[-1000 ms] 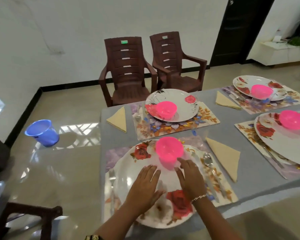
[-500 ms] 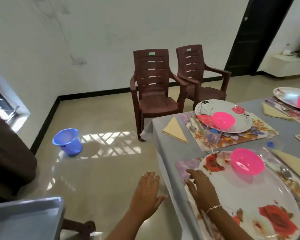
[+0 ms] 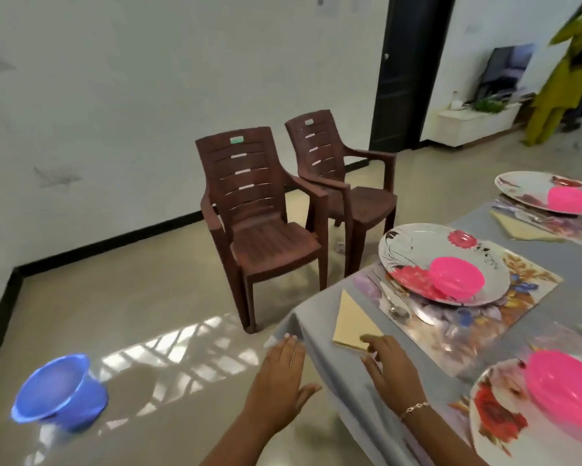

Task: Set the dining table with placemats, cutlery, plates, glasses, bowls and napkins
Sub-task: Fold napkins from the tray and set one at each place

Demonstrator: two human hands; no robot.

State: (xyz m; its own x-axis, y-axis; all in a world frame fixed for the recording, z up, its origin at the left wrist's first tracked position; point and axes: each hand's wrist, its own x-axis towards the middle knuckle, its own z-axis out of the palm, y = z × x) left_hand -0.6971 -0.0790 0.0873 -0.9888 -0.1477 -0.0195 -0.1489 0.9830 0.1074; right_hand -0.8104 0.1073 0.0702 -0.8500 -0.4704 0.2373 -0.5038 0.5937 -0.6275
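The grey-clothed table (image 3: pixel 356 391) carries floral placemats (image 3: pixel 477 317), each with a flowered white plate (image 3: pixel 417 257) and a pink bowl (image 3: pixel 456 275). A spoon (image 3: pixel 395 302) and knife lie left of the middle plate. A folded beige napkin (image 3: pixel 351 322) lies at the table's left edge. My right hand (image 3: pixel 392 368) lies flat on the cloth with its fingertips touching the napkin's near corner. My left hand (image 3: pixel 279 375) hovers flat and empty beside the table's corner. Another plate (image 3: pixel 494 418) with a pink bowl (image 3: pixel 565 391) sits at the lower right.
Two brown plastic chairs (image 3: pixel 259 223) stand on the floor beyond the table's corner. A blue bucket (image 3: pixel 59 390) sits on the floor at the left. A third setting (image 3: pixel 551 196) is at the far right. A person in green stands at the back right.
My view has swung left and away from the near plate. My right hand left the plate's edge and now touches the napkin farther along. My left hand moved up beside the table corner.
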